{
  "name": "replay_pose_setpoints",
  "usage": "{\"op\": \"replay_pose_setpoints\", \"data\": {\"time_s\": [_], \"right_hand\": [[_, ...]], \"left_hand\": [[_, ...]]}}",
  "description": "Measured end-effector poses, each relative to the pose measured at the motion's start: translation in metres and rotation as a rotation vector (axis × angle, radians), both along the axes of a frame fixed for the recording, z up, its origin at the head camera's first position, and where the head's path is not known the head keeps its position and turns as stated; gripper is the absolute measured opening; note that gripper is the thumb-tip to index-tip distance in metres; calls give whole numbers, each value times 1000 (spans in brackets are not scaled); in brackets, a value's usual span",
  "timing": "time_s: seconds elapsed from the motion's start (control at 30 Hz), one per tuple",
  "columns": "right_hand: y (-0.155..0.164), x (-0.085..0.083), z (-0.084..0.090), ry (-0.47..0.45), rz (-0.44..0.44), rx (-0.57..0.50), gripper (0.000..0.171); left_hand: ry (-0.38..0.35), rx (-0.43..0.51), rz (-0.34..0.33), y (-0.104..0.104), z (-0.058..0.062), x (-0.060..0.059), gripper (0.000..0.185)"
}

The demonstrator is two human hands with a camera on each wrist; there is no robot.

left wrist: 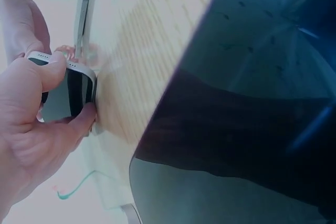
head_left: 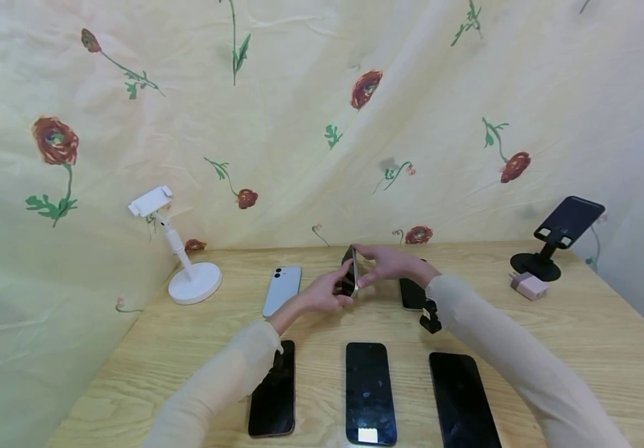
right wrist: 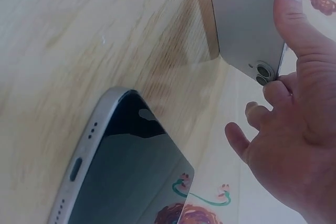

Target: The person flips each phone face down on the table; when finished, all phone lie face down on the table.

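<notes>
Near the back of the wooden table, both hands hold one phone [right wrist: 247, 19] on its long edge, its screen toward the left. My left hand [head_left: 322, 294] grips it with thumb and fingers at the near end, as the left wrist view shows. On the other side, my right hand [head_left: 389, 262] has its thumb on the pale back, and fingers reach the top edge by the two camera lenses. A pale blue phone [head_left: 282, 291] lies face down left of the hands. Another phone [head_left: 412, 295] lies screen up under the right wrist, partly hidden.
Along the front lie three dark phones, left [head_left: 277, 398], middle [head_left: 369, 386] and right [head_left: 462, 398], all screen up. A white phone stand [head_left: 195, 283] is at back left. A black phone stand [head_left: 570, 221] and a pink charger plug [head_left: 530, 286] are at right. Flowered cloth [head_left: 299, 124] hangs behind.
</notes>
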State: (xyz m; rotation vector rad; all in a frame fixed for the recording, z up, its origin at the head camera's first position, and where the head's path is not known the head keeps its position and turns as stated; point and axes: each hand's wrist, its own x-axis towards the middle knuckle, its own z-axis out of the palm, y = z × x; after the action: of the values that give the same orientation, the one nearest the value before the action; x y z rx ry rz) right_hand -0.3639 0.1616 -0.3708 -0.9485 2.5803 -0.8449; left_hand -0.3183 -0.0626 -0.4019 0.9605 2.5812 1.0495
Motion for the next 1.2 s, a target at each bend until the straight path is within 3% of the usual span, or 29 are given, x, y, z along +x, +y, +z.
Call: {"op": "replay_pose_setpoints", "data": {"time_s": [0.4,0.77,1.2], "right_hand": [[-10,1,1,-27,-4,3,107],[-20,2,-1,2,-11,-18,108],[-36,1,-12,62,71,-74,120]], "left_hand": [[-44,9,-9,-5,7,1,98],[-68,42,-8,-12,6,3,102],[-83,99,6,-19,4,4,101]]}}
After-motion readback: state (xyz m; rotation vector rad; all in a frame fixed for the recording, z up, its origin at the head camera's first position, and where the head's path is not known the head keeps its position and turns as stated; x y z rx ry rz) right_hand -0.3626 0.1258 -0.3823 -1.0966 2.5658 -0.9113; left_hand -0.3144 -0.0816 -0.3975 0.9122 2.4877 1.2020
